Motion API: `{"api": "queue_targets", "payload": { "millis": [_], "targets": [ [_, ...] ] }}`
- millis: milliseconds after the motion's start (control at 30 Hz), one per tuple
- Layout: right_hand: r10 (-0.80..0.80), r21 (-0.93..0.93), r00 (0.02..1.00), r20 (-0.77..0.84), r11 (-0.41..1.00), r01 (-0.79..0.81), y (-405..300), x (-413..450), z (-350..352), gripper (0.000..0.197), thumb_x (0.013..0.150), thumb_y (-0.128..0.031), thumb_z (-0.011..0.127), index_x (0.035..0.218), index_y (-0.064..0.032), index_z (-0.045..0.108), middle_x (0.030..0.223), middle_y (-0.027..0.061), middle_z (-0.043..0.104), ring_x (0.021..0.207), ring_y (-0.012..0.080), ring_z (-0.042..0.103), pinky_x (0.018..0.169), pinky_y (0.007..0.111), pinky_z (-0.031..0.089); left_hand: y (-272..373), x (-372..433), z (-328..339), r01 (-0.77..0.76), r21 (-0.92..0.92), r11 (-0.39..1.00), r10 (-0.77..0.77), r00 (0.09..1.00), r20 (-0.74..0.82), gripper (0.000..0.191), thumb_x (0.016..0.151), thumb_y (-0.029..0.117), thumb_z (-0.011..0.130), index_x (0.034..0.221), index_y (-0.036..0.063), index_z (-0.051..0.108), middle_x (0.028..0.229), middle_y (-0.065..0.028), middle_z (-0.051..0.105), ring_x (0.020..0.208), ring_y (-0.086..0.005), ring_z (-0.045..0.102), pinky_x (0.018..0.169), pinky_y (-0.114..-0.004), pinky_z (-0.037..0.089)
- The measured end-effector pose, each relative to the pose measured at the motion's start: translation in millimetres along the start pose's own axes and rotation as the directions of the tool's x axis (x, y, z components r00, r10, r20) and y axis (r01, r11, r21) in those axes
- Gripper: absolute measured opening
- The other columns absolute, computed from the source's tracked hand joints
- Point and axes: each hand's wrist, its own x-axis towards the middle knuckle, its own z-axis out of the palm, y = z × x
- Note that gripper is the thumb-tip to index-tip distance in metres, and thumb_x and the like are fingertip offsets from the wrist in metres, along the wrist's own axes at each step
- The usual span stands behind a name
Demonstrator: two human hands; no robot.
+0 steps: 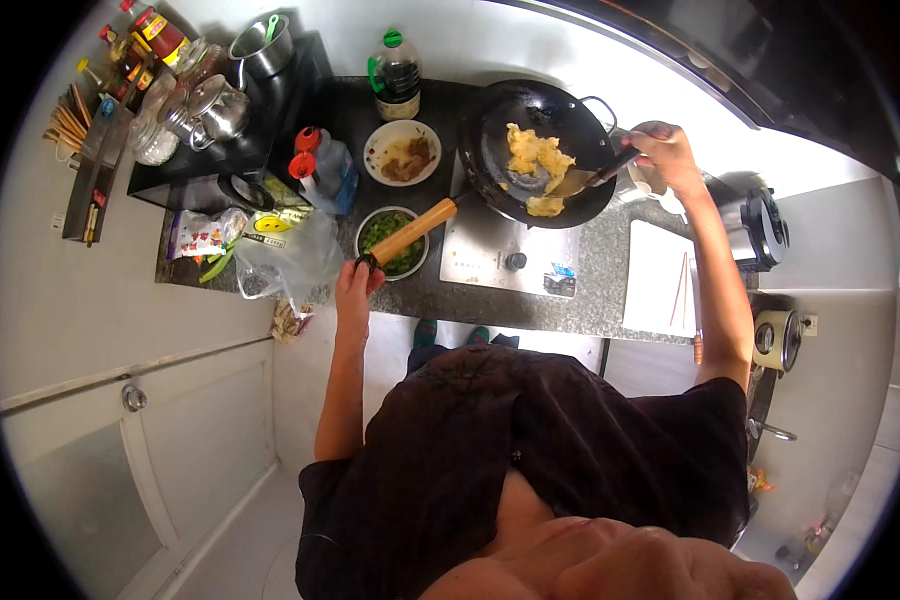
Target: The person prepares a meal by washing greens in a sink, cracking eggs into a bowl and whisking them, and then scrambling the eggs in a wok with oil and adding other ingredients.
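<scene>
A black wok [495, 180] sits on the stove, tilted slightly in view, with pieces of scrambled egg [532, 154] in it. My left hand [358, 283] grips the ring end of the wok's wooden handle [414, 232]. In my right hand [660, 150] is the dark handle of a metal spatula [572, 182], its blade among the egg inside the wok. Beneath the wok handle stands a bowl of chopped green vegetables [396, 231]. Behind it is a white bowl [403, 152] with brownish food, perhaps marinated meat.
A single stove with a knob [516, 260] is set on the granite counter [600, 255]. To the right lie a white cutting board [656, 277] with chopsticks and a knife [697, 346]. Red-capped bottles [337, 169], an oil jug [395, 64] and a plastic bag [289, 251] stand left.
</scene>
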Motion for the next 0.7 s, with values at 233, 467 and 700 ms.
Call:
{"api": "queue_targets", "payload": {
  "millis": [233,467,700],
  "targets": [
    [0.096,0.201,0.993,-0.072,0.976,-0.080,57.0,-14.3,23.0,0.023,0.089,-0.016,0.062,0.102,0.0031,0.067,0.092,0.0074,0.069,0.086,0.0127,0.065,0.067,0.025,0.056,0.1,2.1,5.8,0.001,0.016,1.000,-0.001,1.000,0.011,0.016,0.099,0.018,0.047,0.097,0.0041,0.056,0.083,-0.0032,0.061,0.074,-0.0101,0.061,0.072,-0.025,0.051],
    [0.069,0.406,0.996,0.054,0.910,-0.085,27.9,-6.8,11.3,0.020,0.090,-0.006,0.058,0.105,0.0065,0.062,0.101,0.0133,0.065,0.096,0.0195,0.065,0.079,0.030,0.059,-0.3,3.9,0.1,-0.008,0.040,0.999,0.007,1.000,0.010,0.016,0.099,0.018,0.048,0.097,0.0049,0.056,0.082,-0.0028,0.062,0.072,-0.0097,0.061,0.071,-0.025,0.051],
    [-0.122,0.623,0.988,-0.093,0.767,0.153,61.6,7.2,43.0,0.019,0.091,-0.009,0.061,0.103,0.0044,0.062,0.108,0.0144,0.065,0.107,0.0199,0.061,0.087,0.033,0.056,3.1,1.7,4.3,-0.013,0.035,0.999,0.013,1.000,0.008,0.016,0.099,0.019,0.049,0.097,0.0051,0.057,0.083,-0.0030,0.063,0.073,-0.0098,0.061,0.071,-0.024,0.052]
  ]
}}
